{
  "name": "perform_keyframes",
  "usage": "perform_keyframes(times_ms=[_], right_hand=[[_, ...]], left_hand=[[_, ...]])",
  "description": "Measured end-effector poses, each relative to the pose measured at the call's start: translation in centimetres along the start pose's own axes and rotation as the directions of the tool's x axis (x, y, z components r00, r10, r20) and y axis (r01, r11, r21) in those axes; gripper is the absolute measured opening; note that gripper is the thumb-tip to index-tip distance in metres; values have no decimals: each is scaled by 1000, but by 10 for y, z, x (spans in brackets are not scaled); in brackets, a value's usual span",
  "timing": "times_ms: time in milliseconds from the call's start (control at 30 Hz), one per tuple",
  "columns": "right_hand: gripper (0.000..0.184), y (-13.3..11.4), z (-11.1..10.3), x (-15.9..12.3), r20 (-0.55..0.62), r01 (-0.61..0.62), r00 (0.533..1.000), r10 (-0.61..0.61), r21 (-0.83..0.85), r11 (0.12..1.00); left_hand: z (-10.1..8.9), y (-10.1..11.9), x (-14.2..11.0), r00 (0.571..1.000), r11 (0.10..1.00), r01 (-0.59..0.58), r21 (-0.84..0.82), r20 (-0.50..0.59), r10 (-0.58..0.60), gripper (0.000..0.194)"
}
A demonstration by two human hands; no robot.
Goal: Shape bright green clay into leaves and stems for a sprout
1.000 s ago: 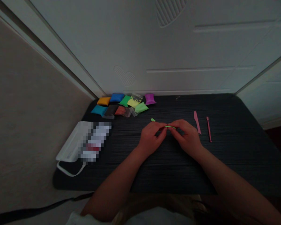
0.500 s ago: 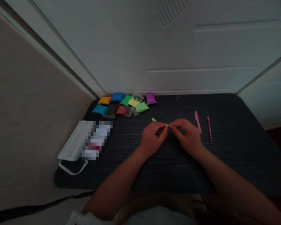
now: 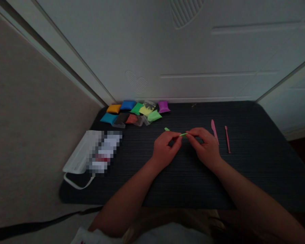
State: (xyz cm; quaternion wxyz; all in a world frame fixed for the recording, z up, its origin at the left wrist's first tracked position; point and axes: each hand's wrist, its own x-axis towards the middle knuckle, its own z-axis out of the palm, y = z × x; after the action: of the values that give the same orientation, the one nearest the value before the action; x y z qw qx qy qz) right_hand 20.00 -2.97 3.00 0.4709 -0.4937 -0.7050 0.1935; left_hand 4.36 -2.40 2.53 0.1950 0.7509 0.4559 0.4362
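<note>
Between my fingertips is a thin light-green piece of modelling clay point(image 3: 183, 134). My left hand point(image 3: 167, 146) pinches its left end, and my right hand point(image 3: 204, 146) pinches the right end. Both hands are just above the dark table, and the fingers hide the ends of the piece. Behind my left hand lies another small light-green piece point(image 3: 167, 129), partly covered by the hand. Close to my right hand is a pink plastic knife point(image 3: 214, 131), its lower end near the knuckles. A slim pink modelling stick point(image 3: 227, 139) lies further right.
Several coloured clay packets, among them a purple one point(image 3: 164, 106) and a light-green one point(image 3: 154, 116), lie at the back left of the black table point(image 3: 264, 162). A white face mask point(image 3: 82, 152) and a blurred flat object point(image 3: 105, 152) are at the left. A white panelled door point(image 3: 193, 54) stands behind.
My right hand has shifted slightly away from the left, and more of the green piece shows between the fingertips. The left hand has hardly moved.
</note>
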Motion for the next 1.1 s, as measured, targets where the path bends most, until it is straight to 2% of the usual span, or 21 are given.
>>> perform_keyframes(times_ms=[133,333,500,667,800,933,1100], right_hand=[[15,1,1,-1,8,-21,1000,21,5,1000],[9,2,2,-1,-21,-2,1000,2,9,1000],[17,3,3,-2,-11,-19,1000,19,-3,1000],[7,2,3,-1,-17,-7,1000,7,-7,1000],[7,1,4,-2,-32,-12,999,12,-10,1000],[14,1,4,-2,-18,-25,1000,25,-2,1000],[5,0,3,-1,-18,-11,1000,11,-1,1000]], left_hand=[[0,1,0,1000,1000,9,11,-15,-9,10],[0,0,-1,1000,1000,6,18,-25,-5,10],[1,-1,-1,998,1000,-17,16,-68,18,9],[1,-2,-1,997,1000,-23,21,-68,24,9],[1,-2,-1,996,999,-40,18,-80,41,9],[1,-2,-1,994,999,-44,9,-96,45,9],[2,-2,-1,993,998,-58,9,-98,58,9]])
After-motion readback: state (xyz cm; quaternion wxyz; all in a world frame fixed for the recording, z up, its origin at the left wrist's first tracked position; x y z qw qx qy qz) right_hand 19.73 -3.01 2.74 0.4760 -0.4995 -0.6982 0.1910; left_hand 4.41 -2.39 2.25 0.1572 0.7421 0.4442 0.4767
